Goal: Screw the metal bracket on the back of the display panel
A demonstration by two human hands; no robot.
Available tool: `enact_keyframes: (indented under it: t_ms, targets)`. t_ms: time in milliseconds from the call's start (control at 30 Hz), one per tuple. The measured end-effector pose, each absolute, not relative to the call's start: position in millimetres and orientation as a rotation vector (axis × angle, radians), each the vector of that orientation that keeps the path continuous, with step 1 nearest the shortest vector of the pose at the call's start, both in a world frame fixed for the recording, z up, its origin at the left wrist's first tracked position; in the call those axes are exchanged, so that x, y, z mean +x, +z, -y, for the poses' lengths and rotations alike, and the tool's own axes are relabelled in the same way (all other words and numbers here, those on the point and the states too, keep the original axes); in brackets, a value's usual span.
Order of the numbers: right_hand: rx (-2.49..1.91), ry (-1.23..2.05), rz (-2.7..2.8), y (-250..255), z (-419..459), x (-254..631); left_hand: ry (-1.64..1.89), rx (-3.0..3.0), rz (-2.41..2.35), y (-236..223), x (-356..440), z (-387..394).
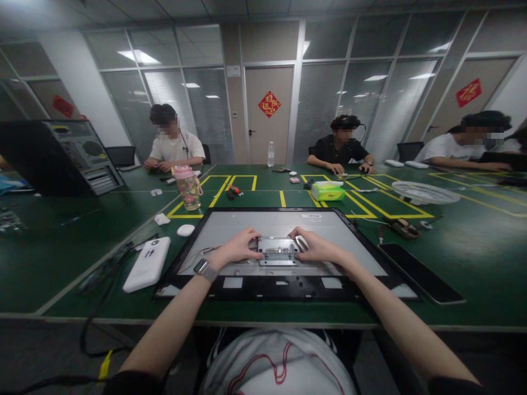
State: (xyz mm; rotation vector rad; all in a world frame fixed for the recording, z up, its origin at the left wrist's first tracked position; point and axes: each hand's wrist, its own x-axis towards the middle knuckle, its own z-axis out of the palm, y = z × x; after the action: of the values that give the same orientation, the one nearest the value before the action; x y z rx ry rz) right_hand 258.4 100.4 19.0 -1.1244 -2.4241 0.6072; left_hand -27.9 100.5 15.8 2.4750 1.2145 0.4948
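A flat monitor panel [230, 230] lies back side up on the green table [61, 247], its black frame toward me. At its middle sits a small metal board cover with connector ports [276, 251]. My left hand [237, 248] grips the left edge of that cover, and a watch is on that wrist. My right hand [313, 247] holds the cover's right edge, fingers curled over it. Thin coloured wires [193, 255] run out from under the cover to the left.
A white power bank [147, 263] and black cables lie to the left, a black phone [420, 272] to the right. Beyond the panel stand a pink-lidded drinking cup [188, 187], a green tissue box [328, 191] and a white fan [425, 193]. Three people sit at the far side.
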Motion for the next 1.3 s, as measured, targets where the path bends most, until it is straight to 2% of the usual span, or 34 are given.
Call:
enact_keyframes:
  t_ms: [400,833,1300]
  targets:
    - [-1.167,0.517,2.455,20.4,-99.6,265.0,0.525,2.488,-1.189,18.3,-30.5,-99.2]
    - [-1.122,0.732,2.422,32.0,-77.8,270.2,0.469,2.424,-1.153,31.6,-31.7,-81.7]
    - [-1.093,0.658,2.385,31.0,-69.7,264.8,0.502,2.382,-1.153,26.6,-29.6,-77.0]
